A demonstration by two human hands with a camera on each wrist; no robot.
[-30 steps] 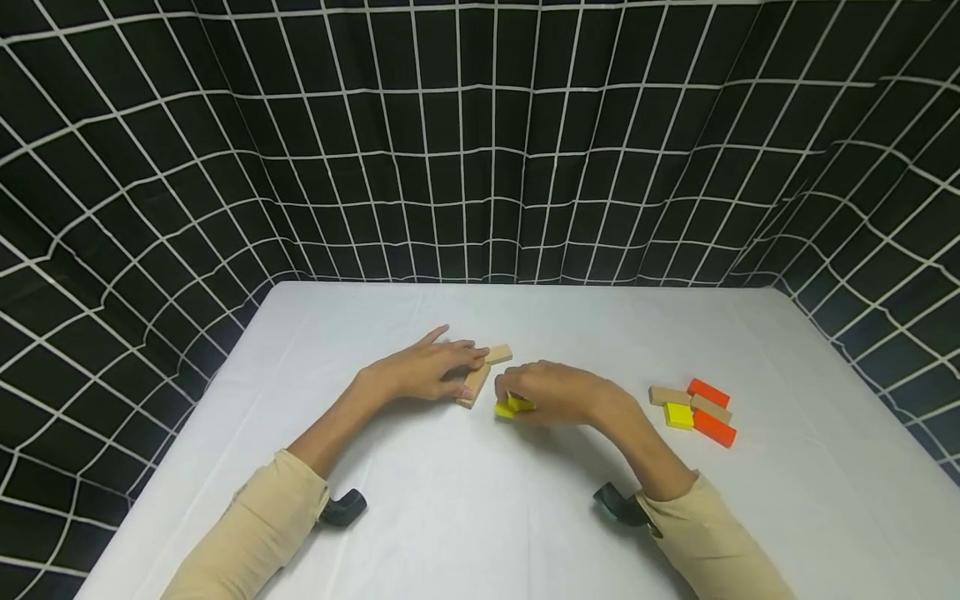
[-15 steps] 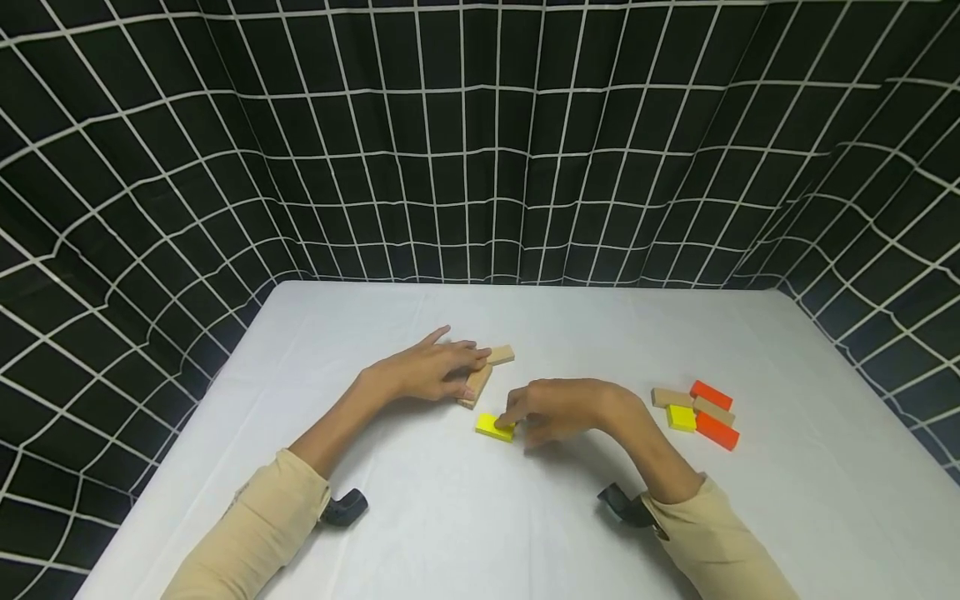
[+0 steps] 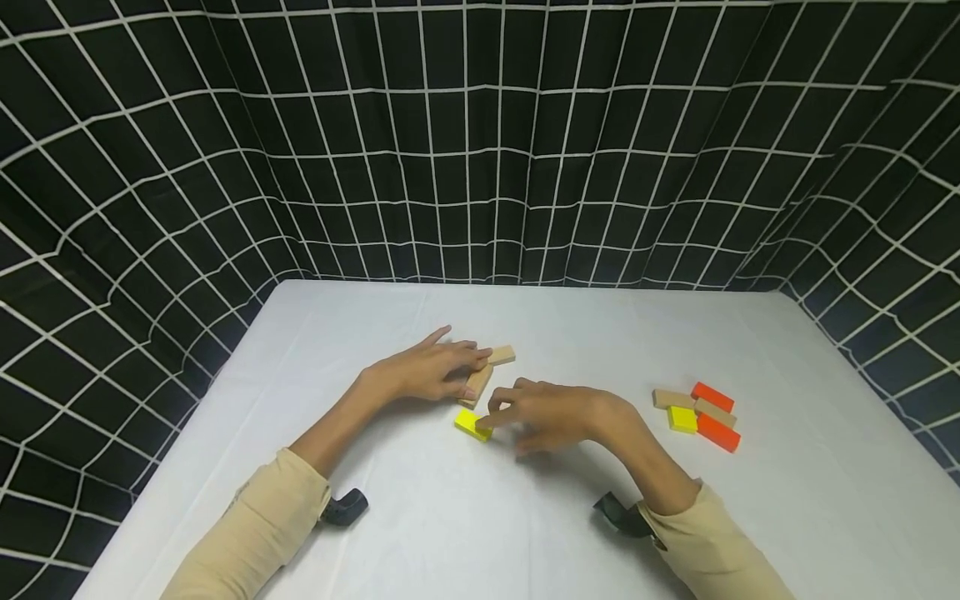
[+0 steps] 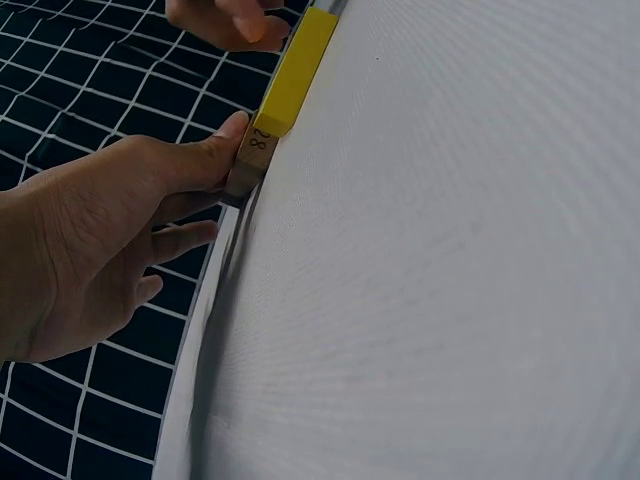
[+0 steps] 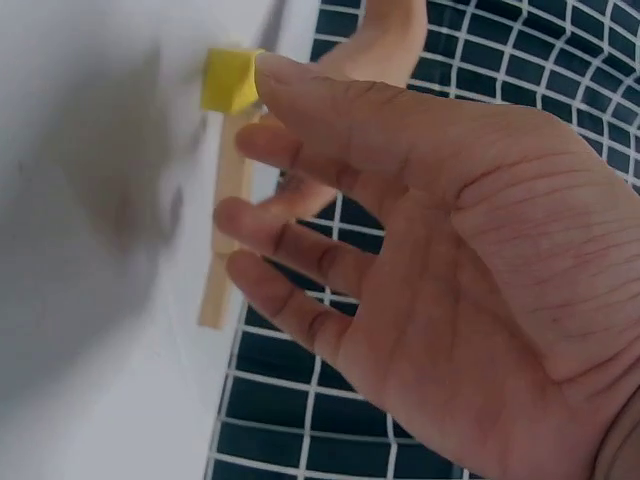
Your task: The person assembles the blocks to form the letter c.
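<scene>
My left hand [image 3: 423, 368] lies over a wooden block [image 3: 477, 385], thumb near its lower end and fingertips toward its upper end. The number 28 shows on that block's end in the left wrist view. At its upper end lies a second wooden block [image 3: 504, 355], set at an angle, with a left fingertip at its edge. A yellow block [image 3: 470, 423] lies flat just below the first wooden block's lower end. One extended finger of my right hand [image 3: 558, 415] touches the yellow block's right side. The right thumb and other fingers are spread and hold nothing.
To the right lies a cluster of blocks: two orange blocks [image 3: 717, 432], two wooden blocks [image 3: 672, 398] and a yellow one [image 3: 682, 419]. White cloth covers the table [image 3: 420, 517]. A black curtain with white grid lines [image 3: 480, 167] surrounds its back and sides.
My right hand has let go of the yellow block it gripped. With a finger on it, the block has slid left and down to beside the wooden block's lower end. My left hand stays put.
</scene>
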